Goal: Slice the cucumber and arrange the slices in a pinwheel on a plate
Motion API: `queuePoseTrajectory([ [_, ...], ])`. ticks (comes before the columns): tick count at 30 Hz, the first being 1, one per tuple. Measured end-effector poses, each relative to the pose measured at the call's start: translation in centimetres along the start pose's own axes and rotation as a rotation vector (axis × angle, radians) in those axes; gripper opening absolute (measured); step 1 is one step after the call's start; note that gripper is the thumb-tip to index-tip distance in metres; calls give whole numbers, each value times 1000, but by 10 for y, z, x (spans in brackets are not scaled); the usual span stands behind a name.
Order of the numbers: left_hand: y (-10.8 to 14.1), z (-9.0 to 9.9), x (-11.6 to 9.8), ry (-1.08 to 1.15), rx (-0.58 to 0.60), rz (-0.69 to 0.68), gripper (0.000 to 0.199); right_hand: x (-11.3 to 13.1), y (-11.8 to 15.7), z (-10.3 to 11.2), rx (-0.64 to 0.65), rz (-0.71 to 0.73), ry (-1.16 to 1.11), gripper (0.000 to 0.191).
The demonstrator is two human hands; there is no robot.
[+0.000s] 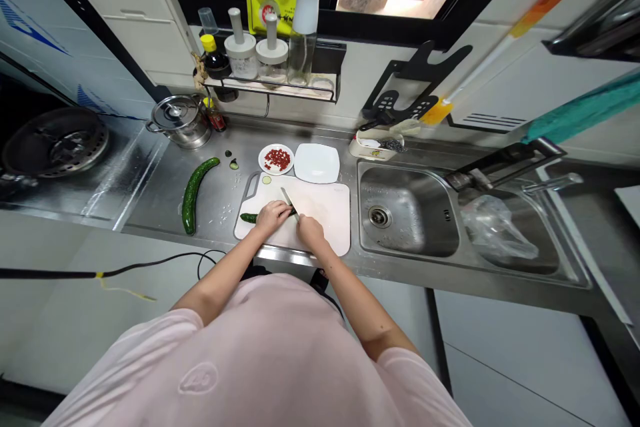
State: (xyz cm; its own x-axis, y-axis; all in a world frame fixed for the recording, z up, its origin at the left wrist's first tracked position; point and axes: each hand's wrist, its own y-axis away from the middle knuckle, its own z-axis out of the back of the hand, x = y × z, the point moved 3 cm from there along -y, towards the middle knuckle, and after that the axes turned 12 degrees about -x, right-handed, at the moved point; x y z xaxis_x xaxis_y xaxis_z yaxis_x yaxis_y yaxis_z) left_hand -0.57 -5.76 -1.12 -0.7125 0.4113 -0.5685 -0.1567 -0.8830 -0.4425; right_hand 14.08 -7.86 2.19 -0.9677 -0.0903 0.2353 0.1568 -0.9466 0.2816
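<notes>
On a white cutting board [327,213] lies a green cucumber [249,217], partly covered by my left hand [273,217], whose fingers press it down. My right hand [311,232] is wrapped round the handle of a kitchen knife [290,200]. Its blade points up and to the left, close to my left fingertips, at the cucumber's right end. A round cucumber slice [267,180] rests near the board's upper left corner. Left of the board, a whole curved cucumber [195,195] lies on the steel counter, with small green end pieces [233,164] nearby.
Behind the board stand a plate of chopped red pieces [277,160] and a white square plate [317,163]. A steel sink [407,210] is at the right, with a plastic bag [495,227] in the second basin. A lidded pot [183,121] and a wok [57,140] are at the left.
</notes>
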Motion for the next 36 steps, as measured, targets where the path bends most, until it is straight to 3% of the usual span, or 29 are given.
queuePoseTrajectory([
  [24, -1, 2, -3, 12, 0, 26, 20, -30, 55, -11, 72, -45, 33, 24],
  [36, -2, 1, -2, -1, 21, 24, 20, -14, 25, -9, 23, -43, 5, 26],
])
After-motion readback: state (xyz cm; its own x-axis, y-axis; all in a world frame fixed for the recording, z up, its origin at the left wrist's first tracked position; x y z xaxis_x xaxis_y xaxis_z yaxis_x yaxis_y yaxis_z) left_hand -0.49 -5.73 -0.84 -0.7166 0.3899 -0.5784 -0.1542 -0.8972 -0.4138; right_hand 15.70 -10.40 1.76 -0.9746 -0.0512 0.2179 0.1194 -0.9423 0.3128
